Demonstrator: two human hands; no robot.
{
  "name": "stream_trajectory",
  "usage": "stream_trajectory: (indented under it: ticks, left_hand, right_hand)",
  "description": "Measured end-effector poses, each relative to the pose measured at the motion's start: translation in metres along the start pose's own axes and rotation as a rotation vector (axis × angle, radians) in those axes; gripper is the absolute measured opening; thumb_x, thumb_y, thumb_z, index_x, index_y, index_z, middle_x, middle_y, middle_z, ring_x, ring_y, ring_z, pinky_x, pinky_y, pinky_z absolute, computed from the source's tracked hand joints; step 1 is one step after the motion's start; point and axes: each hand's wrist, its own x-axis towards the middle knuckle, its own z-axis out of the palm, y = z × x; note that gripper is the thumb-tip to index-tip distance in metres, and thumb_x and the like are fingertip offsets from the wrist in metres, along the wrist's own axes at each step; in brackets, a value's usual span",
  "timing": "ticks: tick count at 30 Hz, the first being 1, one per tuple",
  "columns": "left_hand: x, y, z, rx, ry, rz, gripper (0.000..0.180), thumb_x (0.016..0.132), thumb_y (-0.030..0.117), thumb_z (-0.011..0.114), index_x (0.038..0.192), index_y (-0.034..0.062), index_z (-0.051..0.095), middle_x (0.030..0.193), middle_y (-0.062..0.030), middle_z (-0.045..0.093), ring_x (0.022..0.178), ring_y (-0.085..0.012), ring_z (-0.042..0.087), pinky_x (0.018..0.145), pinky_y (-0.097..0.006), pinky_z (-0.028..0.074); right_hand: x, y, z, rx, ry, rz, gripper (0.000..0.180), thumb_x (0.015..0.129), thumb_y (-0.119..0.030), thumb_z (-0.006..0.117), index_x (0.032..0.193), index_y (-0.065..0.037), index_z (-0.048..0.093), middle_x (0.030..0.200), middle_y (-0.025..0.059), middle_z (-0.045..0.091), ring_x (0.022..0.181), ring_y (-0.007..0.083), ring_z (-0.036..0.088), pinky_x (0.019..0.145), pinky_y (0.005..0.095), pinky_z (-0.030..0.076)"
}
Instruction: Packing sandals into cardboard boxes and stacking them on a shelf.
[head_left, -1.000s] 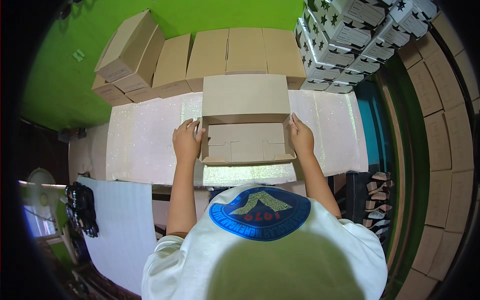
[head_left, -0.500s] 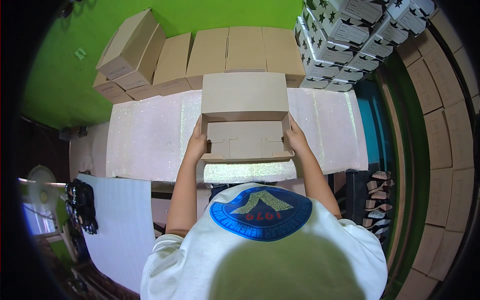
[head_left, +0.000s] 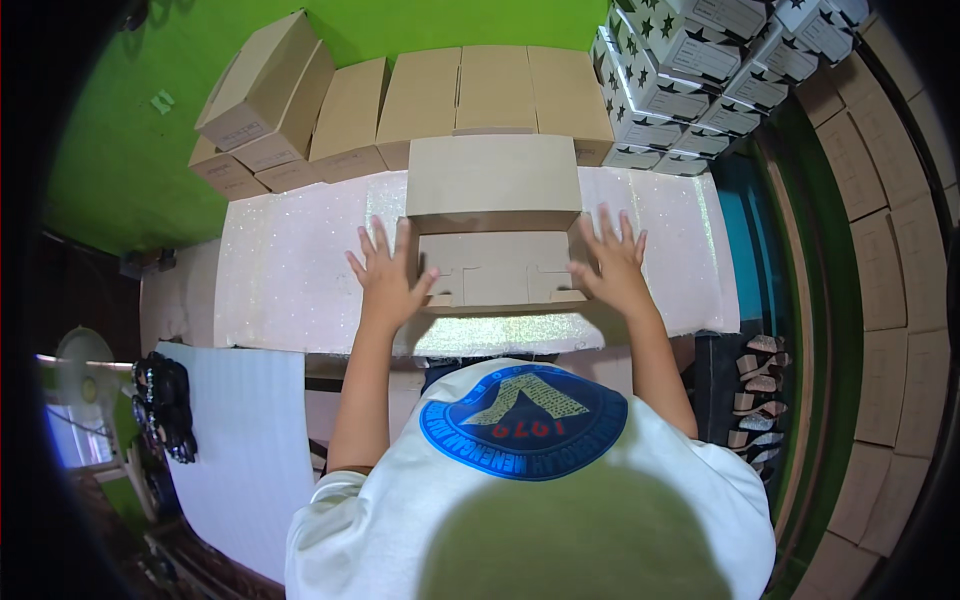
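An open brown cardboard box [head_left: 490, 268] lies in front of me on the glittery, pale pink table cover [head_left: 300, 270]. Its lid [head_left: 493, 175] stands raised at the far side, and nothing lies inside. My left hand [head_left: 388, 275] is at the box's left end, fingers spread, thumb over the near left corner. At the right end my right hand [head_left: 613, 265] is likewise spread, its thumb by the near right corner. Neither hand grips the box; whether they touch it I cannot tell.
Several closed brown boxes [head_left: 420, 100] line the back of the table against a green wall [head_left: 450, 22]. Star-patterned white boxes [head_left: 665, 95] are stacked at the back right. Shoes [head_left: 755, 390] stand at the right, and dark strappy items [head_left: 163, 405] lie by a white board [head_left: 235, 440] at the left.
Both hands have let go of the box's ends and opened, fingers now spread outward. The box stays in place with its lid up; the whole view has shifted slightly.
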Motion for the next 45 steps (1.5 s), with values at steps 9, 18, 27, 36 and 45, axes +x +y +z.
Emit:
stream_trajectory:
  ticks: [9, 18, 27, 36, 45]
  left_hand:
    - [-0.035, 0.000, -0.004, 0.011, -0.127, 0.429, 0.035, 0.072, 0.031, 0.067, 0.106, 0.0239, 0.065, 0.134, -0.0079, 0.043, 0.132, -0.0337, 0.023, 0.105, -0.057, 0.012]
    - [-0.046, -0.002, 0.010, -0.154, -0.098, 0.422, 0.035, 0.071, 0.029, 0.066, 0.105, 0.0214, 0.065, 0.124, -0.0072, 0.051, 0.125, -0.0334, 0.036, 0.104, -0.053, 0.020]
    - [-0.046, -0.007, 0.032, -0.149, 0.045, 0.388, 0.017, 0.072, 0.031, 0.066, 0.076, 0.0145, 0.069, 0.113, -0.0031, 0.059, 0.121, -0.0313, 0.040, 0.102, -0.053, 0.023]
    - [-0.044, -0.009, 0.036, -0.184, 0.098, 0.403, 0.016, 0.071, 0.029, 0.067, 0.071, 0.0133, 0.068, 0.107, -0.0023, 0.060, 0.118, -0.0310, 0.043, 0.101, -0.053, 0.025]
    - [-0.043, -0.018, 0.031, -0.122, 0.067, 0.452, 0.021, 0.074, 0.032, 0.065, 0.078, 0.0116, 0.067, 0.114, -0.0063, 0.055, 0.120, -0.0321, 0.040, 0.102, -0.053, 0.023]
  right_hand:
    - [-0.034, 0.003, 0.004, -0.003, -0.174, -0.279, 0.029, 0.074, -0.029, 0.065, 0.103, -0.023, 0.067, 0.126, 0.0031, 0.051, 0.130, 0.0280, 0.029, 0.105, 0.0591, 0.007]
    - [-0.051, -0.006, 0.024, 0.217, -0.032, -0.190, 0.022, 0.080, -0.028, 0.060, 0.099, -0.019, 0.068, 0.099, 0.0037, 0.065, 0.121, 0.0213, 0.043, 0.104, 0.0525, 0.021]
    - [-0.051, -0.011, 0.045, 0.183, 0.124, -0.107, 0.017, 0.076, -0.031, 0.063, 0.081, -0.015, 0.069, 0.080, 0.0010, 0.066, 0.113, 0.0198, 0.050, 0.102, 0.0499, 0.025]
    - [-0.052, -0.010, 0.049, 0.137, 0.180, -0.103, 0.016, 0.076, -0.029, 0.064, 0.077, -0.014, 0.068, 0.079, 0.0016, 0.066, 0.113, 0.0204, 0.050, 0.102, 0.0490, 0.024]
    - [-0.058, -0.017, 0.054, 0.137, 0.189, -0.074, 0.017, 0.076, -0.030, 0.063, 0.079, -0.013, 0.068, 0.085, 0.0020, 0.066, 0.116, 0.0212, 0.047, 0.104, 0.0523, 0.019]
